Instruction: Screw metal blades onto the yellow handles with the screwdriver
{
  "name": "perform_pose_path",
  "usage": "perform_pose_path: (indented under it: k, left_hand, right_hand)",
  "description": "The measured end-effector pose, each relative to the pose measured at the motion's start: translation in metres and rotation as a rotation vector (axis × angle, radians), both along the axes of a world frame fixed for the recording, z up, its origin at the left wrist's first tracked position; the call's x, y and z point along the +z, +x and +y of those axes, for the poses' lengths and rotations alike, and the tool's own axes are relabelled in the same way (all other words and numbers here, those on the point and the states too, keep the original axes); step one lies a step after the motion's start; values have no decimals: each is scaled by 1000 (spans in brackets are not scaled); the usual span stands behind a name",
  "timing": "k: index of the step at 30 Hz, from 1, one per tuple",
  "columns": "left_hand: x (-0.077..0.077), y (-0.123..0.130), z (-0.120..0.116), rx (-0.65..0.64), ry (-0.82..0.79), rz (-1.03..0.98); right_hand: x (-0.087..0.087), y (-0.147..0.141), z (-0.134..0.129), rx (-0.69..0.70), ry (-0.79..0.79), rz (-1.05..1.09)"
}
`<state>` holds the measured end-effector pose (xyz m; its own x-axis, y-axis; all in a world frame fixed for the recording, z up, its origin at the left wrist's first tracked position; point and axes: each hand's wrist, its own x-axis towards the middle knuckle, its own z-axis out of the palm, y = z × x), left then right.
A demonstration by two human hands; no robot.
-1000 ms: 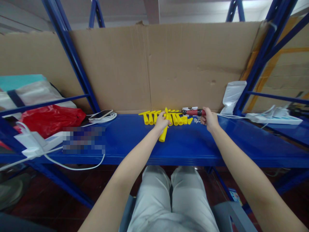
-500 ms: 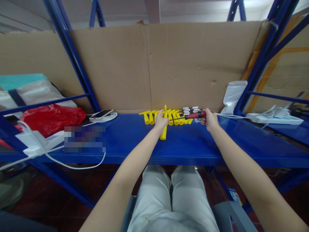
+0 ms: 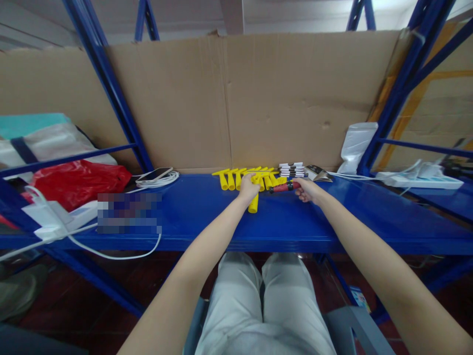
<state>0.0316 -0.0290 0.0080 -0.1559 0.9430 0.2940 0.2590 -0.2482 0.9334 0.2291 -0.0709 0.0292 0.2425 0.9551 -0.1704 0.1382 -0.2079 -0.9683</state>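
My left hand (image 3: 250,186) is closed round a yellow T-shaped piece (image 3: 253,204), whose thick round end points towards me. From the right, my right hand (image 3: 306,190) grips the end of a red and black screwdriver (image 3: 284,187). Its handle lies level, pointing left at the yellow piece; the tip is hidden at the piece and my left hand. Behind my hands several more yellow pieces (image 3: 223,180) stand in a row along the cardboard. Beside them is a stack of white and black parts (image 3: 291,169).
A dark packet (image 3: 318,173) and a white bag (image 3: 357,148) are at the back right, near a power strip (image 3: 421,180). On the left are a coiled white cable (image 3: 162,178), a phone and a red plastic bag (image 3: 81,180). Blue shelf posts (image 3: 111,88) rise at both sides.
My right hand has moved left and slightly down with the screwdriver, its handle now close to the yellow piece. The held piece has turned, and the dark packet behind has come into view.
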Motion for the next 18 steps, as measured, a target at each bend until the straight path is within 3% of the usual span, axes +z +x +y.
perform_pose_path:
  k: [8, 18]
  left_hand:
    - [-7, 3, 3, 42, 17, 41]
    - [-1, 3, -2, 72, -44, 82]
  right_hand:
    - [-10, 2, 4, 12, 7, -437]
    - [-12, 14, 14, 31, 120, -716]
